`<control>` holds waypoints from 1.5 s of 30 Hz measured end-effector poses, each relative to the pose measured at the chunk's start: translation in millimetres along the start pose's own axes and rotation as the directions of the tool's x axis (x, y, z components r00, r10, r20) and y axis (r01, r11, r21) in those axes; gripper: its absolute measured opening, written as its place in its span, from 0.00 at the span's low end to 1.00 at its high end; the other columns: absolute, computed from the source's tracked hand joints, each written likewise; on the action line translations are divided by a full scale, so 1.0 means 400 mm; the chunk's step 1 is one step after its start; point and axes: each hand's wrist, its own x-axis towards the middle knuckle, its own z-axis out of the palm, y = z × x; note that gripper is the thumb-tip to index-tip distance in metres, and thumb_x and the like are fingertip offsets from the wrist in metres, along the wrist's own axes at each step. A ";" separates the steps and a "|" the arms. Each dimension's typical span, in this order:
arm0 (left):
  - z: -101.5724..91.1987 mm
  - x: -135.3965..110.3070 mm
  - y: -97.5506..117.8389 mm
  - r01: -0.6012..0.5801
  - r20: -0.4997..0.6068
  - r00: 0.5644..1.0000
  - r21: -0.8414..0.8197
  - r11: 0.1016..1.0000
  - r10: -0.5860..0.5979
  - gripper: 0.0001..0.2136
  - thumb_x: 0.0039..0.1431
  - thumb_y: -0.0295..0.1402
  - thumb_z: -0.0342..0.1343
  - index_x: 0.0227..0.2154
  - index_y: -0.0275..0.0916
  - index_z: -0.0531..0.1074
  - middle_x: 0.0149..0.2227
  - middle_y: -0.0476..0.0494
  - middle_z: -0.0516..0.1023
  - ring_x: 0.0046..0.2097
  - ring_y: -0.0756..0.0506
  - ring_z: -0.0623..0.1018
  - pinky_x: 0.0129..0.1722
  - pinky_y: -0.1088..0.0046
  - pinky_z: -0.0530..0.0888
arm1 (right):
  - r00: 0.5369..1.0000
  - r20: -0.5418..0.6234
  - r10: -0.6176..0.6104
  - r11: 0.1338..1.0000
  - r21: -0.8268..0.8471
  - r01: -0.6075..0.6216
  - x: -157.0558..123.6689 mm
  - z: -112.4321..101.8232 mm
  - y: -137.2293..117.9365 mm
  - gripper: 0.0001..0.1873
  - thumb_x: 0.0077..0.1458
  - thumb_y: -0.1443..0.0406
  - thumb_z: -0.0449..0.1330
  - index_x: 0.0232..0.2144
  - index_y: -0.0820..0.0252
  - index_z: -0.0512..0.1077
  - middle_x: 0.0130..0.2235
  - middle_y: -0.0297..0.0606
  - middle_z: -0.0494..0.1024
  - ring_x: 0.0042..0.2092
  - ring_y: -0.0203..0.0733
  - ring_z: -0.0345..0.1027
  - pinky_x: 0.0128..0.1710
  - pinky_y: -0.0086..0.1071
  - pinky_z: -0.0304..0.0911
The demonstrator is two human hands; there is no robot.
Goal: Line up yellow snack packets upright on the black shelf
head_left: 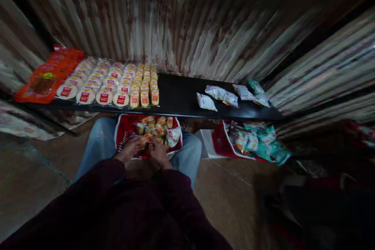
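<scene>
Between my knees sits a red basket (120, 127) with a white rim, holding several small yellow wrapped snacks (159, 128) and a white packet (173, 136). My left hand (132, 149) reaches over its near left side, fingers closed around a yellow wrapped snack (145, 139) with an orange label. My right hand (158, 151) is at the basket's near edge, its fingers bent close to that same snack. Whether the right fingers hold anything is hidden. Above the basket, matching yellow snacks (144, 97) stand in rows on a black shelf (178, 95).
Left of the yellow rows, the shelf bears round white wrapped cakes (104, 97) and a large orange bag (47, 76). Several white packets (221, 95) lie toward its right. A second red basket (220, 140) with green and white packets stands beside my right knee. A pleated curtain (175, 19) hangs behind.
</scene>
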 end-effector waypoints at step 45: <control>-0.006 -0.003 0.020 -0.048 0.092 0.993 -0.244 0.969 0.072 0.13 0.51 0.16 0.54 0.37 0.35 0.74 0.35 0.45 0.81 0.38 0.52 0.80 0.46 0.78 0.74 | 0.990 -0.112 0.088 0.960 0.274 -0.054 0.017 -0.012 0.030 0.07 0.52 0.61 0.58 0.33 0.56 0.72 0.32 0.33 0.79 0.35 0.39 0.72 0.41 0.32 0.66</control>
